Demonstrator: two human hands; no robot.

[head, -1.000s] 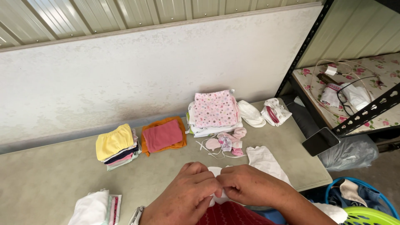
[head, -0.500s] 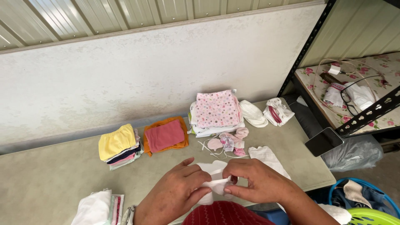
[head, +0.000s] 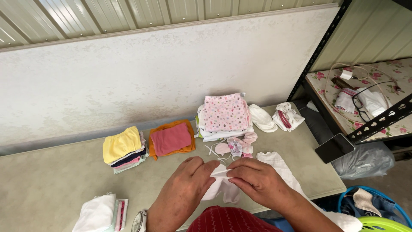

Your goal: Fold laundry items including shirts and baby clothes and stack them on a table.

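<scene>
Head view
My left hand: fingers curled, pinching the left side of the small white garment.
My right hand: pinching its right side.
Garment: over the table's front edge.
Behind it: pink mittens, floral stack, yellow stack toward the back edge.

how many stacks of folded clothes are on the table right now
4. A yellow-topped stack left of centre, a pink-on-orange stack beside it, a floral pink stack near the wall, and a white stack at the front left edge, partly cut off.
</scene>
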